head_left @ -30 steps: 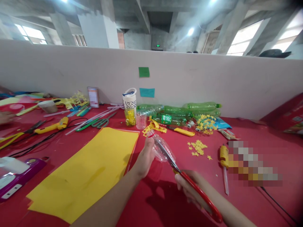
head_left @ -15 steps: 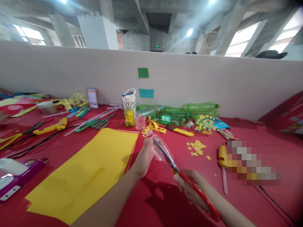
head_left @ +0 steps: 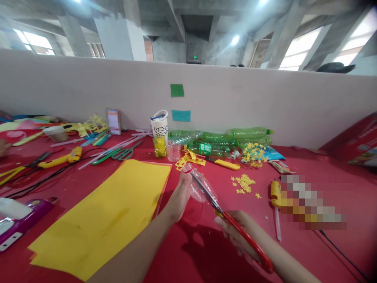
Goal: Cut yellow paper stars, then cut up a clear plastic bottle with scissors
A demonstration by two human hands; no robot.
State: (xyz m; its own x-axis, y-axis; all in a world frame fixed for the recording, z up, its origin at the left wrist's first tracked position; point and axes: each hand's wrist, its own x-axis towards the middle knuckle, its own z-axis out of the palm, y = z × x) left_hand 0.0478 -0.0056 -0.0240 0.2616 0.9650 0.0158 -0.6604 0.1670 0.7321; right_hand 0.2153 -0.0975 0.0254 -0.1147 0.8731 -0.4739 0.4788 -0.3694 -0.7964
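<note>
A clear plastic bottle piece (head_left: 203, 188) with a red-ringed neck is gripped by my left hand (head_left: 180, 196), the thumb up near the neck. My right hand (head_left: 235, 232) is closed around scissors (head_left: 247, 239) with long red handles. Their metal blades lie along the clear plastic and reach close to the neck; whether they are cutting into it I cannot make out. Left of my hands, yellow paper sheets (head_left: 103, 212) lie in a stack on the red table (head_left: 188, 263).
Green plastic bottles (head_left: 218, 139) lie at the back beside a patterned tumbler (head_left: 159, 125). Yellow paper stars (head_left: 246, 182) and a yellow glue gun (head_left: 276, 194) are on the right. Green-handled scissors (head_left: 125, 153) and a purple power strip (head_left: 28, 220) lie left. A white partition (head_left: 250, 98) stands behind.
The clear bottle piece has tilted slightly under the scissors, and its neck now faces a little more toward me. Both hands keep their hold; the view has shifted marginally.
</note>
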